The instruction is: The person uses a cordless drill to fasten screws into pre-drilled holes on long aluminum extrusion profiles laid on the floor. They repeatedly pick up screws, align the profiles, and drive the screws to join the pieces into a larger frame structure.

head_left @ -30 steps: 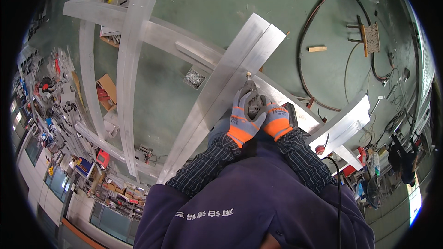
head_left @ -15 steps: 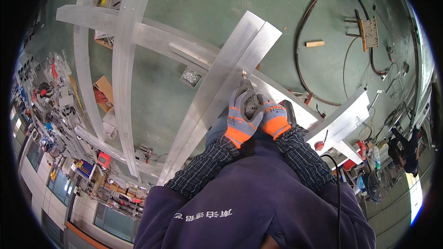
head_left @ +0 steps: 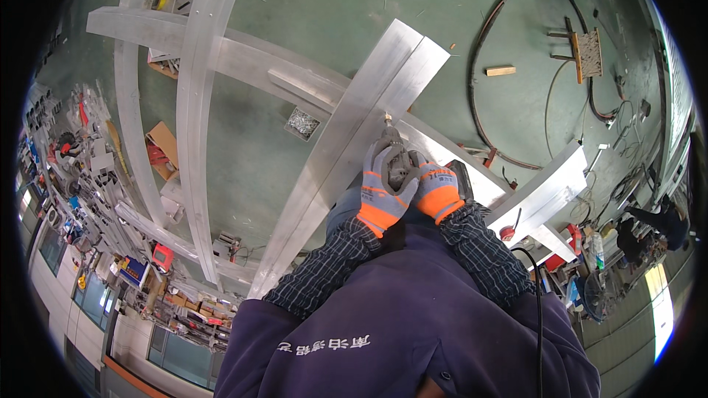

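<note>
Left hand [head_left: 383, 190] in grey-orange glove is wrapped round dark-grey cordless power drill [head_left: 397, 167]; its handle is gripped by similarly gloved right hand [head_left: 436, 188]. Brass-coloured bit [head_left: 389, 117] is aimed forward, over long silver metal beam [head_left: 346, 114]. Beam is set forward-left, axis lower-left to upper-right, left hand nearer. Bit contact can't be told.

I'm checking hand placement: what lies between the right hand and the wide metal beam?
In the head view, the drill lies between the right hand and the wide metal beam, with the left hand on the drill's left side.
</note>
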A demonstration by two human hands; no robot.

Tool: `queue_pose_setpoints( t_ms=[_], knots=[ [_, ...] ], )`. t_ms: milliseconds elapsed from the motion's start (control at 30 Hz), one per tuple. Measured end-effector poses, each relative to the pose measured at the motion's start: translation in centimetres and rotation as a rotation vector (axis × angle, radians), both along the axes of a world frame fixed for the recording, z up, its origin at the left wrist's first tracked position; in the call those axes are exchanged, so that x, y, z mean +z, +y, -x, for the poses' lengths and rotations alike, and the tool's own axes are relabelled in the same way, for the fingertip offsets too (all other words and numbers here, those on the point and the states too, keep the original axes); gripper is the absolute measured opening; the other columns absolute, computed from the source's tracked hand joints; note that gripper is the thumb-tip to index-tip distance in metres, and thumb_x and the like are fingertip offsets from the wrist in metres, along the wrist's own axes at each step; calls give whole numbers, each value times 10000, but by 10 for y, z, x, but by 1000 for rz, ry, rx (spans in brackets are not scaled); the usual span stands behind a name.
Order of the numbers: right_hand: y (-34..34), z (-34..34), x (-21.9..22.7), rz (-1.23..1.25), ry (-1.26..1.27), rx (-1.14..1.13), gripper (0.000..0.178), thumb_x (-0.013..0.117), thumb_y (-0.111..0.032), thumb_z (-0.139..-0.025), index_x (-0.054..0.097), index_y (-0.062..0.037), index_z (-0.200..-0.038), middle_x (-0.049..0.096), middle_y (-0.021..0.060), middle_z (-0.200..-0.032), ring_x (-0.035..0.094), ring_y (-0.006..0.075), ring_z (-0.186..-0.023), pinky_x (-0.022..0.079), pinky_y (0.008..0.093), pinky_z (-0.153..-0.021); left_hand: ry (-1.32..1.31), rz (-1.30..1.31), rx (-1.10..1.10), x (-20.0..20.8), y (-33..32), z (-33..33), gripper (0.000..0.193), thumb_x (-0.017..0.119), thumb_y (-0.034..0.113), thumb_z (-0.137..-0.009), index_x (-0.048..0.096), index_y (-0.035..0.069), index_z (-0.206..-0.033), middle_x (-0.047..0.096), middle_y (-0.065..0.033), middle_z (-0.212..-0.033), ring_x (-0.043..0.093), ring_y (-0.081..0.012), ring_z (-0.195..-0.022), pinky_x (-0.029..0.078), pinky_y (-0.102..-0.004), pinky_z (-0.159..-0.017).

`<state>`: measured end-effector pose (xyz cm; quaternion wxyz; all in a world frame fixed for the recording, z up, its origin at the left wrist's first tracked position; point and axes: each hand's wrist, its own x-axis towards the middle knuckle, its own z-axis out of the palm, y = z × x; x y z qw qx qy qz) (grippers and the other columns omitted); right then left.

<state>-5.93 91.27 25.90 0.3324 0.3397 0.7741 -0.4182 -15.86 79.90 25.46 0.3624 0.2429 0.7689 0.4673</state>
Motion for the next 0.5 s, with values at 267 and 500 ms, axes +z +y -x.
queue_pose_setpoints(
  t_ms=[267, 500],
  knots=[
    [-3, -5, 1, -26, -1, -9, 629, 715, -406, -834, 500, -96, -1337, 723, 164, -1076, 705, 357, -1006, 546, 461, -852, 3, 22, -27, 1, -1, 0, 699, 803, 243, -789, 487, 43, -1380, 433, -224, -1427, 466, -423, -1319, 439, -489, -1090],
    [1, 2, 10, -6, -47, -21, 627, 703, -383, -844, 494, -80, -1352, 721, 185, -1116, 694, 369, -1045, 530, 470, -884, 21, 33, -15, -2, -4, -3, 710, 803, 259, -789, 484, 47, -1387, 430, -236, -1425, 468, -429, -1309, 432, -501, -1093]
  ],
)
